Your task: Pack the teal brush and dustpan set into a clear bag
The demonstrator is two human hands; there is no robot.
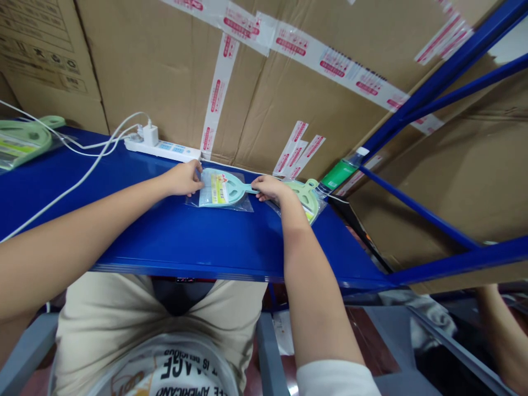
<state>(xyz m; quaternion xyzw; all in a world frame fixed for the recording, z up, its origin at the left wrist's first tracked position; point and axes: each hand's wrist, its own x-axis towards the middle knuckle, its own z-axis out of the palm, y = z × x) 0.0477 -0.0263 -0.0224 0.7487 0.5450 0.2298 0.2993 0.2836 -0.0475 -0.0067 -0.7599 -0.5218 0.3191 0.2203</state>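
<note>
A light blue plastic piece shaped like a small dustpan [236, 190], with a short handle, lies flat on the blue tabletop [165, 236]. A clear bag [245, 205] with a yellow-and-white label is around it. At its left edge my left hand [185, 179] has its fingers curled in a pinch on the bag's side. My right hand [270, 188] is closed around the end of the handle, its fingertips partly hidden. Just beside the right wrist lies a light green piece of the same shape [307, 193], bagged and partly covered by my arm.
A white power strip [165, 149] with a plugged-in charger and white cables stands behind my left hand. Another bagged green piece [31, 137] lies far left. A green-labelled bottle [342, 171] leans by the blue frame [421, 203]. Cardboard [165, 82] walls the back. Another person's arm [501, 335] shows lower right.
</note>
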